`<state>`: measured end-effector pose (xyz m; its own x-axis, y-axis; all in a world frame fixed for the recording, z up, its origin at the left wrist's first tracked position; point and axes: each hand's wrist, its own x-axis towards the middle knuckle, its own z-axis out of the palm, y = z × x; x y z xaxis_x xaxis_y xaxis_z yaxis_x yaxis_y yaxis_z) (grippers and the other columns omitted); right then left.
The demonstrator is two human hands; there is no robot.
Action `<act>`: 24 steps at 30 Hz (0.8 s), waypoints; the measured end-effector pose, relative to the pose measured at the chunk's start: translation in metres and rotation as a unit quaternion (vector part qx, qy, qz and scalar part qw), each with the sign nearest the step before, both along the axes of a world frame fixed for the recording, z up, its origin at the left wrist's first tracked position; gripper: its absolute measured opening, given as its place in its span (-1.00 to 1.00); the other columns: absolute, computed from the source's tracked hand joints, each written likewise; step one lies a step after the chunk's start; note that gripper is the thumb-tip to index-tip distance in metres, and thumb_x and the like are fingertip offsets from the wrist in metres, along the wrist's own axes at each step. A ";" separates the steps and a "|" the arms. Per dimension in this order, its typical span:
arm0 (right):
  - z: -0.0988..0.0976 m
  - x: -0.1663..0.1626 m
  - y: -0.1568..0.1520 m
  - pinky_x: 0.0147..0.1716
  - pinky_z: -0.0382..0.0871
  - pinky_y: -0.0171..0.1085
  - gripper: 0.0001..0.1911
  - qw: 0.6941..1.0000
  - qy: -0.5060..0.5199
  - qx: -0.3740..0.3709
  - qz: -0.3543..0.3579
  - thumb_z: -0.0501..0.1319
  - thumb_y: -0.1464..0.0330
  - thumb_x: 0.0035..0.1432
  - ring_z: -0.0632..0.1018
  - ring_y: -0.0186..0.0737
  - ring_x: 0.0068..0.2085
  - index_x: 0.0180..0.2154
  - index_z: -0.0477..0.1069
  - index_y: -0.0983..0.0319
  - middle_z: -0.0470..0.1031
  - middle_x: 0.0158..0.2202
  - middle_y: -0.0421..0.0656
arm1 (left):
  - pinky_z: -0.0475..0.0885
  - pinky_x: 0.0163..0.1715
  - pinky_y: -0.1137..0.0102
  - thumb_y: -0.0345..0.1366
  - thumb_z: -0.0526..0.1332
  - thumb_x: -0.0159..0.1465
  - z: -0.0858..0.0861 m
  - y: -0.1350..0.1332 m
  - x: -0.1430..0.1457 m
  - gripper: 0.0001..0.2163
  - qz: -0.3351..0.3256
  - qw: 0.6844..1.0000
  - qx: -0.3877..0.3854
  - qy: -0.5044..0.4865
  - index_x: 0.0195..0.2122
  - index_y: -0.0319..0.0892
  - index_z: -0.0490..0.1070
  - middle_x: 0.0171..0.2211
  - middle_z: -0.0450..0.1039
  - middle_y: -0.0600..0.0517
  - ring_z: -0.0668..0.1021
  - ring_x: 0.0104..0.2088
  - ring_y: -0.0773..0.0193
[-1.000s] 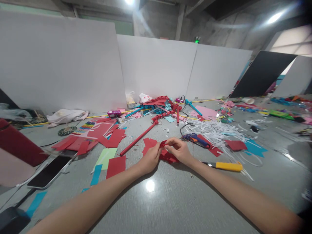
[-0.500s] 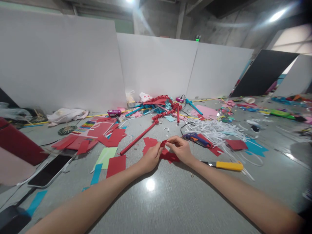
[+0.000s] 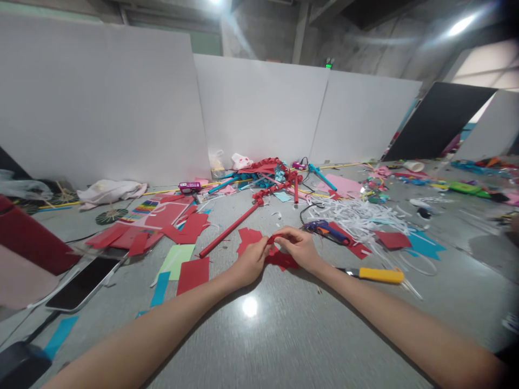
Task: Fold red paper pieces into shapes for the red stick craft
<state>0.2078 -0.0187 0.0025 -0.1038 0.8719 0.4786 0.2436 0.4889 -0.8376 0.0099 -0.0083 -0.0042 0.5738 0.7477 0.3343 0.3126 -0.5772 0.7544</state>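
Between my two hands is a small piece of red paper (image 3: 273, 238), pinched at both ends. My left hand (image 3: 254, 260) grips its left end with thumb and fingers together. From the other side my right hand (image 3: 299, 249) holds it with thumb and bent forefinger. Its exact shape is partly covered by the fingers. Beneath the hands lie cut red paper pieces (image 3: 248, 237) on the grey floor. A blue glue gun (image 3: 330, 232) rests just beyond my right hand, and a yellow-handled utility knife (image 3: 381, 275) lies beside my right forearm.
A long red paper tube (image 3: 229, 229) leads to a heap of red and blue paper parts. White paper shreds (image 3: 357, 213) spread at the right. On the left are a phone (image 3: 85, 283), red sheets (image 3: 193, 274) and a green sheet (image 3: 177, 260). White panels (image 3: 259, 108) stand behind.
The held red paper appears slightly more curved between my fingertips, and my right fingers have shifted a little. Everything else stays in place.
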 end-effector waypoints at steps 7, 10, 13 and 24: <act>-0.001 0.001 0.008 -0.45 0.36 -0.29 -0.74 0.997 0.055 -0.026 -0.051 0.39 0.15 0.15 0.47 -0.26 -0.47 -0.32 0.60 0.22 0.56 -0.47 -0.18 | 0.25 -0.41 0.42 -0.09 0.02 0.46 0.002 0.005 0.001 -0.66 0.040 0.995 -0.065 -0.069 -0.23 -0.20 0.48 -0.50 0.38 0.09 0.42 -0.47 0.29; -0.002 0.004 0.014 -0.42 0.37 -0.27 -0.70 0.993 0.084 -0.029 -0.074 0.38 0.11 0.15 0.47 -0.25 -0.46 -0.31 0.59 0.23 0.58 -0.45 -0.16 | 0.17 -0.57 0.46 -0.02 0.08 0.42 0.001 0.008 0.002 -0.63 0.054 0.977 -0.158 -0.132 -0.21 -0.22 0.49 -0.64 0.22 0.18 0.29 -0.63 0.36; -0.002 0.007 0.018 -0.44 0.33 -0.28 -0.69 0.988 0.118 -0.025 -0.096 0.38 0.10 0.16 0.43 -0.27 -0.47 -0.32 0.56 0.23 0.55 -0.45 -0.16 | 0.23 -0.63 0.48 0.02 0.13 0.38 0.000 0.012 0.002 -0.62 0.040 0.959 -0.204 -0.193 -0.36 -0.21 0.42 -0.68 0.23 0.18 0.30 -0.68 0.39; -0.001 0.006 0.017 -0.44 0.31 -0.28 -0.65 0.988 0.120 -0.016 -0.092 0.36 0.06 0.17 0.40 -0.27 -0.48 -0.31 0.50 0.22 0.45 -0.50 -0.22 | 0.51 -0.60 0.35 0.01 0.26 0.29 0.006 0.012 -0.002 -0.63 -0.023 0.915 -0.269 -0.300 -0.29 -0.27 0.47 -0.55 0.45 0.02 0.53 -0.58 0.25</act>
